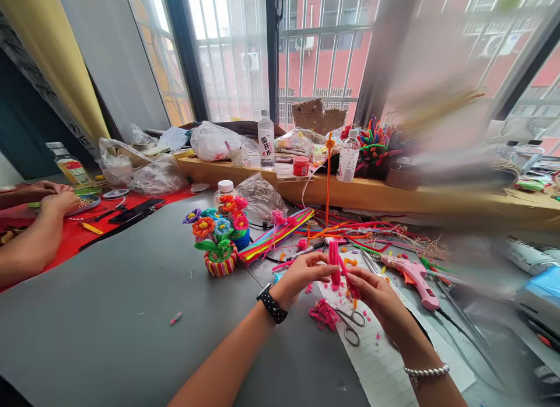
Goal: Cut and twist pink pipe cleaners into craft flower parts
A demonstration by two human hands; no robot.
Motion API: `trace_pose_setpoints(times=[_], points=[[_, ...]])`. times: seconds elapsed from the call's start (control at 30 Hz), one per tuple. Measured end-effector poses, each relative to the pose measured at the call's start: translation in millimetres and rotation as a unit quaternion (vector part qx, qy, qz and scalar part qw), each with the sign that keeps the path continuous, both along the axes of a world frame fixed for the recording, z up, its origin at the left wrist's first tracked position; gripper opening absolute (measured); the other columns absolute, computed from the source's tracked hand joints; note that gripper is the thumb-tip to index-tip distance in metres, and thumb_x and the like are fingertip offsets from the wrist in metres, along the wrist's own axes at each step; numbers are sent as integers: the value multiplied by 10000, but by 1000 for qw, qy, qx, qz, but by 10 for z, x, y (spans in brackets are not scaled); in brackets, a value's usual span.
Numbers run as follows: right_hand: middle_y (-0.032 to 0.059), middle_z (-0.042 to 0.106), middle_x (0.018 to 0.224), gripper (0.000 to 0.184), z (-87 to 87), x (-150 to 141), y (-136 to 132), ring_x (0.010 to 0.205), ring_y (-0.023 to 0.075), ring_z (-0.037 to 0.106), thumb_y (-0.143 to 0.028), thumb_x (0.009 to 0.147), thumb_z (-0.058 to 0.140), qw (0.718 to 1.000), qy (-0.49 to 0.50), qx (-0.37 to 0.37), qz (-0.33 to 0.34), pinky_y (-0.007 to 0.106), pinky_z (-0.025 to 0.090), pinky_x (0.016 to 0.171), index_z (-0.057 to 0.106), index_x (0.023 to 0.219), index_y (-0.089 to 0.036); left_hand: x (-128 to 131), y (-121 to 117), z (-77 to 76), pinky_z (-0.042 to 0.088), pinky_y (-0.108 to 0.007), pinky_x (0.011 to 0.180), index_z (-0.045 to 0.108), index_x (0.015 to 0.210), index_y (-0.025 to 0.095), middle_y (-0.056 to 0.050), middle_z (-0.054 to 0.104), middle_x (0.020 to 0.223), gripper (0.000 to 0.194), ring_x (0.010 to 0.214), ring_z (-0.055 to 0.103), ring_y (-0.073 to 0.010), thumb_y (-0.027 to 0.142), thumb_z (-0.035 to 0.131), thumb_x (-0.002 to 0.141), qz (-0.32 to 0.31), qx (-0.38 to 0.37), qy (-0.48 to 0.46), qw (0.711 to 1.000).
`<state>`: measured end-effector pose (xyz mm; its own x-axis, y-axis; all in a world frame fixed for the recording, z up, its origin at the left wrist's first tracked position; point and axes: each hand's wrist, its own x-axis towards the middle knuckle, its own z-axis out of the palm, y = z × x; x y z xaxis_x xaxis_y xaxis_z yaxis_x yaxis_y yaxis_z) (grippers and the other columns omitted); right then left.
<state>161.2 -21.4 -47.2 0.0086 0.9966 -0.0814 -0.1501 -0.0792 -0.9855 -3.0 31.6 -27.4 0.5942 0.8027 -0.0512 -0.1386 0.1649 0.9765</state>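
Pink pipe cleaners (334, 256), bent into a narrow looped bundle, stand upright between the fingers of my left hand (301, 274), which wears a black dotted watch. My right hand (371, 290), with a beaded bracelet at the wrist, pinches a pink strand beside that bundle. Small scissors (349, 325) lie below my hands, partly on a white paper sheet (371, 360). A heap of pink trimmings (324, 314) touches the scissors. Orange and pink scraps are scattered over the paper.
A pipe-cleaner flower pot (221, 261) stands left of my hands, near a bundle of coloured pipe cleaners (280, 235). To the right lies a pink glue gun (417, 279) with its cord. A co-worker's hands (56, 200) are over a red mat. Bottles line the window sill.
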Motion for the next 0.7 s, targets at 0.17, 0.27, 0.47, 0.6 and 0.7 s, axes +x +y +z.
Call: trace_pose_setpoints(times=[0.17,0.27,0.47,0.6,0.7], points=[[-11,577,605,217,-42,-6,14,568,118,495,-359,614,691,999,6,27,-18,243,398,578,643,708,-169,1,21,-10,403,-242,679,568,659,116,0,549,656,237,608,511,-80,314,678,589,55,-45,34,997],[1,598,619,211,-47,-9,14,588,128,510,-360,631,682,999,-3,36,-29,247,406,595,654,715,-168,15,19,-23,408,-258,700,573,671,113,-15,574,674,264,631,533,-93,326,691,569,37,-63,35,997],[40,653,775,245,-29,-27,11,716,173,552,-347,673,649,999,-11,53,-1,268,427,654,675,849,-178,43,3,-49,417,-303,728,572,708,113,-48,618,725,331,680,581,-142,373,697,547,-18,-51,35,998],[35,657,761,255,-19,-39,7,698,177,561,-343,645,671,998,-11,55,-13,275,436,645,672,842,-181,40,4,-61,414,-288,684,556,730,117,-46,625,691,326,667,585,-145,340,706,545,-24,-20,43,999],[35,657,756,261,-7,-58,1,683,178,564,-350,626,680,998,-19,60,-22,272,440,624,663,820,-176,43,-2,-63,411,-272,672,553,753,121,-45,628,695,322,674,585,-141,301,713,539,-32,-6,45,998]])
